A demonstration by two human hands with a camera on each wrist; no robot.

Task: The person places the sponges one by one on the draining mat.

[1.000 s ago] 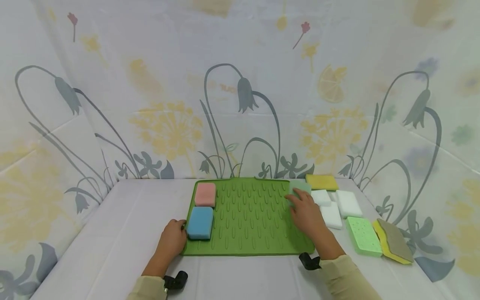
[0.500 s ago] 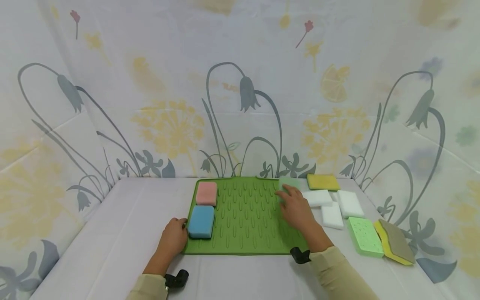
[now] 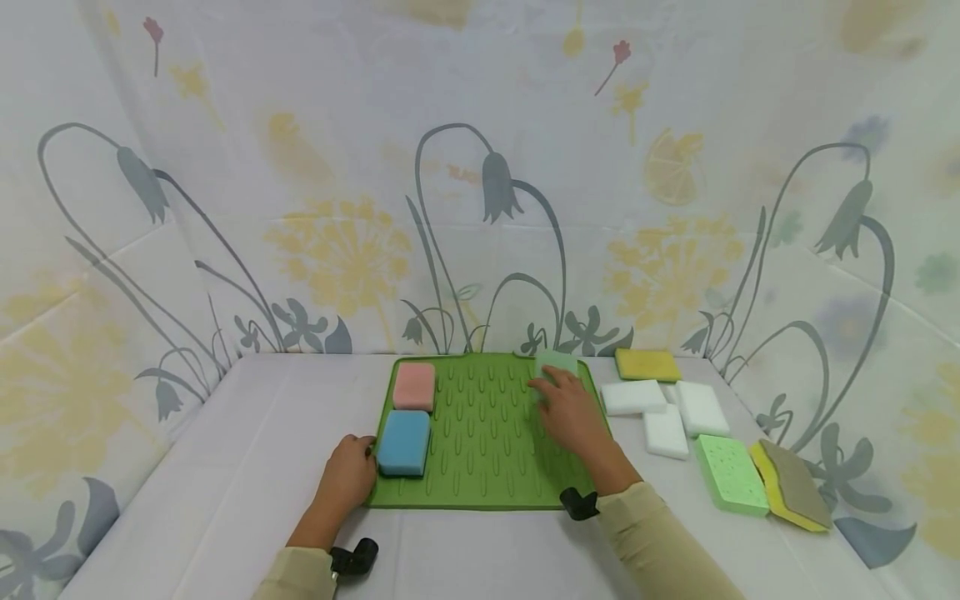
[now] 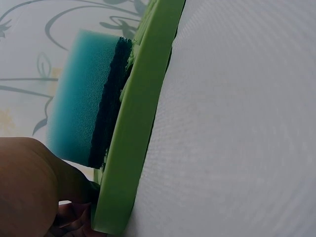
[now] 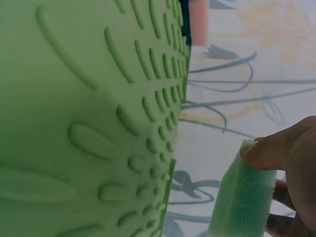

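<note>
- Holding one pale green sponge [image 3: 557, 362] in the right hand [image 3: 572, 410], pinched between thumb and fingers, over the far right part of one green mat [image 3: 480, 454]. Showing backdrop between sponge and mat in the right wrist view.
- Resting one left hand [image 3: 348, 473] at the mat's left edge, close to the near corner, fingers curled and touching. Cannot tell whether gripping or merely pressing.
- Counting nine sponges in total: two lying on the mat, one in hand, six on the table [image 3: 285, 400] right of the mat.
- Noting on the mat, along the left side: one pink sponge [image 3: 414, 386] toward the back, one blue sponge [image 3: 405, 442] with dark underside just in front of it, beside the left hand.
- Listing to the right: one yellow sponge [image 3: 648, 365] at the back, three white sponges [image 3: 665, 432] grouped together, one bright green sponge [image 3: 731, 473] with small holes, one yellow-and-grey sponge [image 3: 795, 487] just beside it.
- Recording two beige sleeves [image 3: 652, 525], two black wrist devices [image 3: 362, 557], one white flower-print cloth [image 3: 337, 67] behind the table.
</note>
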